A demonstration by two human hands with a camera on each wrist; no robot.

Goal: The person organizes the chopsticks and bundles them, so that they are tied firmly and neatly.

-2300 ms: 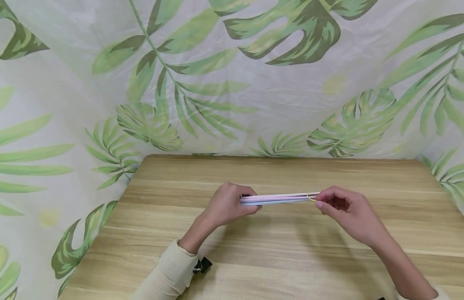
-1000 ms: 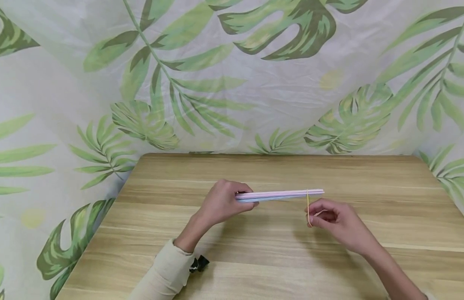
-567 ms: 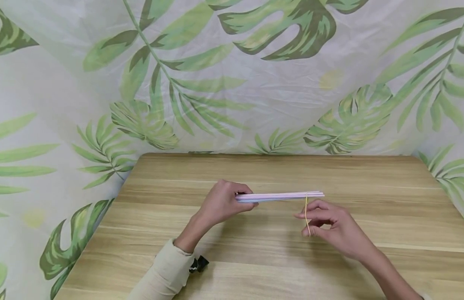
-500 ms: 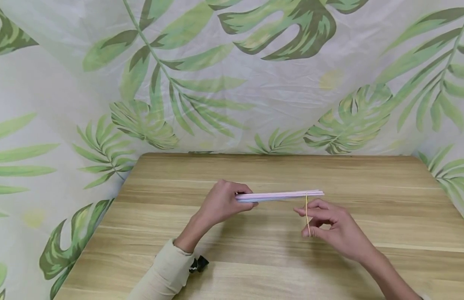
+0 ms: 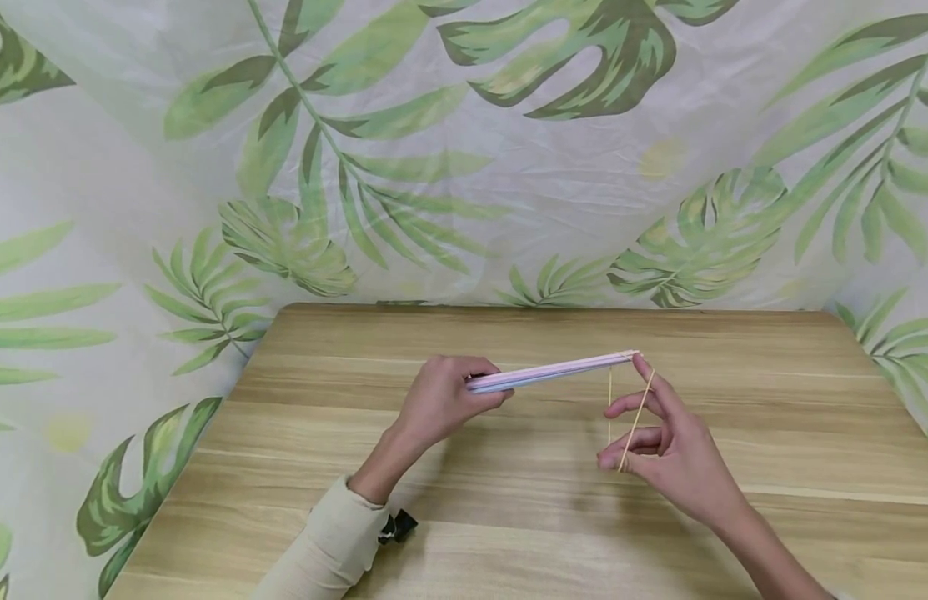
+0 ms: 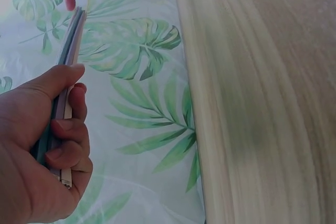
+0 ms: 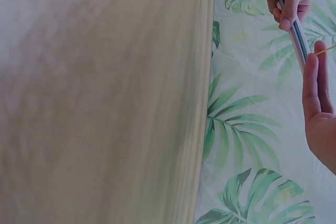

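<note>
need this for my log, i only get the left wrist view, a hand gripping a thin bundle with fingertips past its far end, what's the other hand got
Observer: In the head view, a yellow band is stretched between the index finger and thumb of the right hand.
Operator: does it reach the bundle too
Observer: Yes, by the head view another strand runs up to the bundle near the end by that hand.

Bundle of pink and blue sticks (image 5: pixel 549 370), right end raised, yellow band (image 5: pixel 637 420) stretched near that end
</note>
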